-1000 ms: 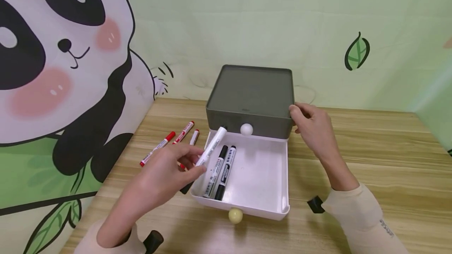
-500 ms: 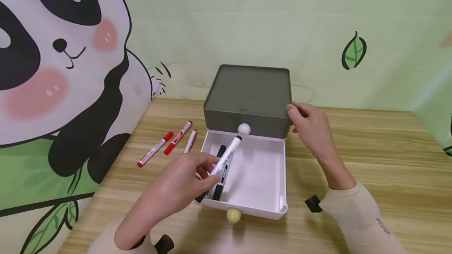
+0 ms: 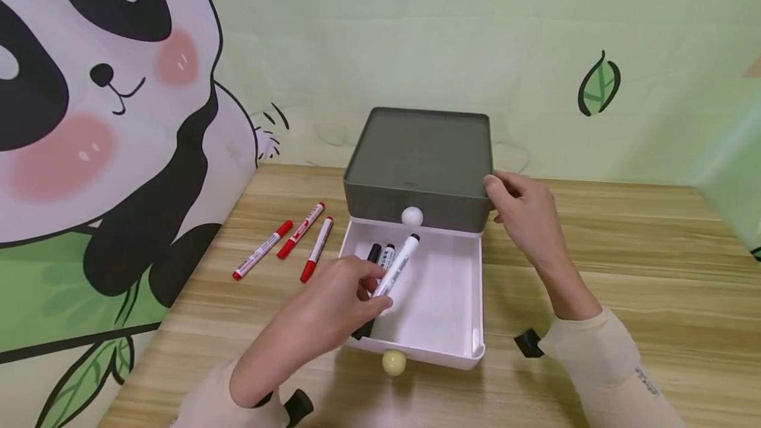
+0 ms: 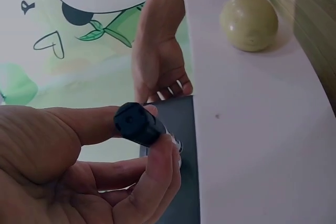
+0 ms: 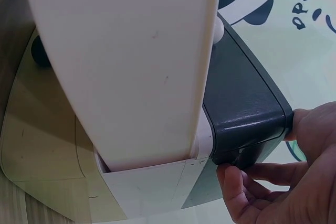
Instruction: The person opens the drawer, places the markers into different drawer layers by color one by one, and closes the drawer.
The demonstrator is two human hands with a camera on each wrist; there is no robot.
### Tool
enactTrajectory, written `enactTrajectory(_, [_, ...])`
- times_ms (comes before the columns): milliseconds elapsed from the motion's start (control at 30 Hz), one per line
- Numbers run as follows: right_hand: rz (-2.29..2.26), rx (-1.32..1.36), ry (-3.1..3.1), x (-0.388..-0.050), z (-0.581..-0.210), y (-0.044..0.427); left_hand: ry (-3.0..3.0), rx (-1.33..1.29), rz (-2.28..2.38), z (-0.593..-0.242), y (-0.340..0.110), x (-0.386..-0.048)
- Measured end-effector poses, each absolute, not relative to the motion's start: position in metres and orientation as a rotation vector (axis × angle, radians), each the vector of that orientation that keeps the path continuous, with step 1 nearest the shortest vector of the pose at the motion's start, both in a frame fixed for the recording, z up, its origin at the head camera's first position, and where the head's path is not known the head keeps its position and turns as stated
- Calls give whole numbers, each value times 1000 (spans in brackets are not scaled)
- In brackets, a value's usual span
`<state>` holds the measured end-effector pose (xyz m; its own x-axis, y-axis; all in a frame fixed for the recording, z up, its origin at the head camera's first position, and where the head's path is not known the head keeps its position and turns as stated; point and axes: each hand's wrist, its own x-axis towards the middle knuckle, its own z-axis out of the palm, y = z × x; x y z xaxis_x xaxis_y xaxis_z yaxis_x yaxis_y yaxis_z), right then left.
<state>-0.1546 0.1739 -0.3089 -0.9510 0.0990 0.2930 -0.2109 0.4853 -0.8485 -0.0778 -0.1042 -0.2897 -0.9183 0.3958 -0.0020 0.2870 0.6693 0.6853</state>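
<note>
My left hand [image 3: 333,302] pinches a white marker [image 3: 397,268] between thumb and fingers, tilted above the pulled-out white drawer [image 3: 442,296]. In the left wrist view, the marker's dark end [image 4: 137,124] points toward the camera. Two black-and-white markers lie in the drawer's left side, one with a black end [image 3: 374,253], both partly hidden by my left hand. The right hand [image 3: 526,223] grips the right front corner of the dark grey drawer unit [image 3: 422,154]; in the right wrist view its thumb and fingers lie on either side of that corner.
Three red-and-white markers lie on the wooden table left of the unit: the leftmost marker [image 3: 261,249], the middle marker [image 3: 300,230] and the nearest marker [image 3: 316,249]. A yellow knob [image 3: 394,362] sticks out from the drawer front; a white knob [image 3: 412,216] sits above.
My left hand has carried the white marker rightward, from the drawer's left edge to over its inside. The nearest red marker has come into fuller view. My right hand keeps its grip on the unit.
</note>
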Motion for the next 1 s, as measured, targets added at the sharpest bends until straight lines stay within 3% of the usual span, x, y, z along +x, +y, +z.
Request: enactTrajectory(1000, [1438,89,-2433,-155,-310,173,2942,578,869,-305,-97,-86])
